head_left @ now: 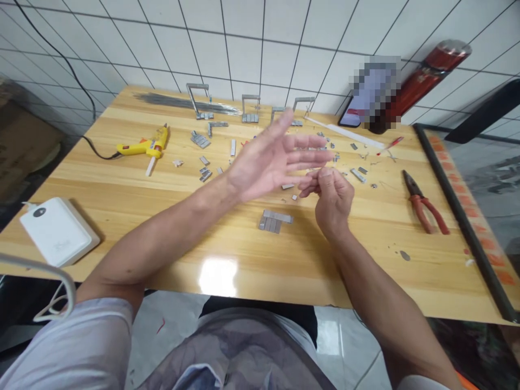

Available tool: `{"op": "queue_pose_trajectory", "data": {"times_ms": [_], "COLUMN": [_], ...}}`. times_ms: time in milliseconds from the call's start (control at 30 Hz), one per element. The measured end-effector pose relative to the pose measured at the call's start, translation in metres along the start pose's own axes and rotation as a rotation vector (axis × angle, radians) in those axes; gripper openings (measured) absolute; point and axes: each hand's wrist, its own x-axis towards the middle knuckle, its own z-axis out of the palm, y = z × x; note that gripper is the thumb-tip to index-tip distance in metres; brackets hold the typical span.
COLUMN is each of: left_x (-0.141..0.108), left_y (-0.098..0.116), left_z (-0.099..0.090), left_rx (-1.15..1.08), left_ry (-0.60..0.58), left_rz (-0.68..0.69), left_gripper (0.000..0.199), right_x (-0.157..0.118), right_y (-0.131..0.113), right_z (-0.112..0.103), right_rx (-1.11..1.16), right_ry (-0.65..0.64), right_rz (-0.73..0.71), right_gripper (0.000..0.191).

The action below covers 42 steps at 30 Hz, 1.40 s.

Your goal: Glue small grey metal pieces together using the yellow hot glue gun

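Note:
My left hand (pixel 270 160) is raised over the middle of the table, its palm showing and its fingers stretched to the right. Beside those fingertips is my right hand (pixel 331 197), closed in a pinch; whatever it may hold is too small to make out. Below both hands lies a small panel of grey flat strips (pixel 275 221), with one strip across its top. Loose grey pieces (pixel 287 186) lie around and partly behind the hands.
Bent grey frames (pixel 197 100) stand along the tiled wall near thin wires (pixel 182 104). A yellow glue gun (pixel 148 145) and white power bank (pixel 59 230) are left. Pliers (pixel 424 203), a phone (pixel 371 92) and a red flask (pixel 426 81) are right.

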Motion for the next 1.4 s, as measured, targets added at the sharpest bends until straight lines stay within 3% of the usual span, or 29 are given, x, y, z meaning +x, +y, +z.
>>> {"op": "queue_pose_trajectory", "data": {"times_ms": [100, 200, 400, 533, 633, 733, 867, 967, 1100, 1400], "left_x": [-0.002, -0.003, -0.009, -0.034, -0.056, -0.070, -0.077, -0.078, -0.077, -0.072], "left_y": [0.023, 0.031, -0.005, -0.034, -0.049, -0.058, -0.063, -0.067, -0.074, -0.084], "left_z": [-0.009, -0.019, -0.056, -0.079, -0.084, -0.080, -0.072, -0.070, -0.069, -0.073], "left_rx": [0.072, 0.164, 0.361, 0.579, 0.789, 1.012, 1.305, 1.395, 1.473, 1.452], "left_ry": [0.120, 0.267, 0.370, 0.397, 0.325, 0.209, -0.004, -0.093, -0.101, -0.064], "left_rz": [0.104, 0.164, 0.149, 0.001, -0.078, -0.056, 0.051, 0.089, 0.094, 0.179], "left_gripper": [0.064, 0.051, 0.026, 0.014, 0.022, 0.034, 0.040, 0.039, 0.041, 0.024], "right_x": [0.006, 0.009, 0.010, 0.017, 0.023, 0.017, -0.018, -0.050, -0.067, -0.053], "right_y": [0.003, 0.010, 0.019, 0.018, 0.013, 0.008, 0.004, 0.003, 0.004, 0.013], "right_z": [-0.003, -0.004, 0.000, 0.000, -0.005, -0.015, -0.028, -0.030, -0.019, -0.009], "right_rx": [0.027, -0.007, -0.065, -0.017, -0.059, -0.197, -0.453, -0.634, -0.845, -0.970], "right_ry": [0.071, 0.057, 0.024, -0.002, -0.070, -0.192, -0.387, -0.489, -0.586, -0.615], "right_rz": [-0.047, -0.063, -0.055, -0.031, 0.058, 0.130, 0.125, 0.011, -0.135, -0.229], "right_gripper": [0.043, 0.045, 0.052, 0.047, 0.036, 0.023, 0.022, 0.023, 0.024, 0.027]}}
